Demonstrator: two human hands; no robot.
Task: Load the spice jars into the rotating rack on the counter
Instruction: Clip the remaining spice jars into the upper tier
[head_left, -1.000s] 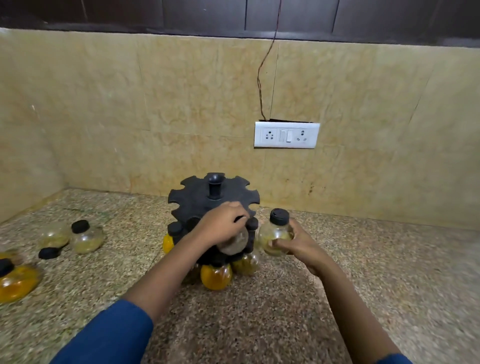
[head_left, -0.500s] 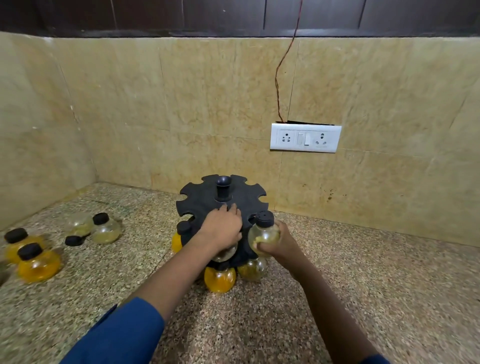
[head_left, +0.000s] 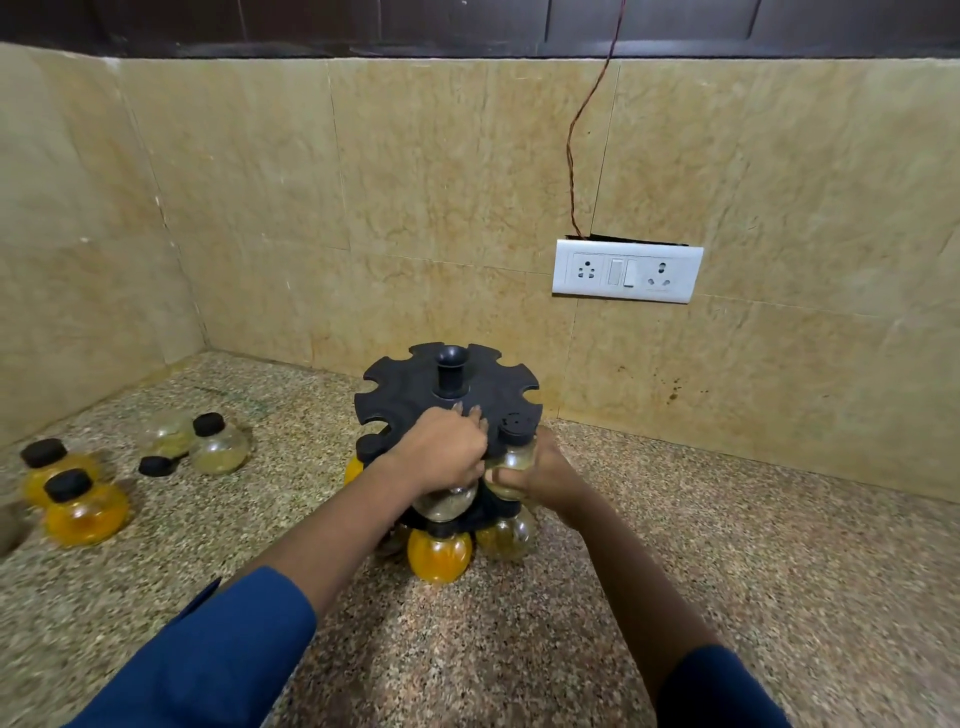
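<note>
From where I stood, the black rack (head_left: 410, 384) was on the speckled counter (head_left: 727, 571) near the tiled wall, its centre knob (head_left: 451, 371) upright. The person's right hand (head_left: 545, 478) had its fingers curled round the body of a clear jar (head_left: 511, 460), and the jar's black cap was level with the top disc at its front right edge, touching it. A second earlier that jar had been held to the right of the rack with a plain gap between them, so it had been brought in.

The left hand (head_left: 447, 457) lay over the disc's near edge with its fingertips on the black top; a second before they had been bunched lower, against the rack's near side. It covered the top of a grey-filled jar (head_left: 447, 501) that hung just beneath it (whether it actually gripped that jar's cap, I could not tell). The two hands were touching, or very nearly so.

On the lower tier an orange jar (head_left: 439, 556) and a pale jar (head_left: 506, 535) hung side by side, as before. Well to the left, loose jars were on the counter: two orange ones (head_left: 85, 512) and a pair of pale ones (head_left: 218, 447). A white socket plate (head_left: 627, 271) was on the wall behind.
</note>
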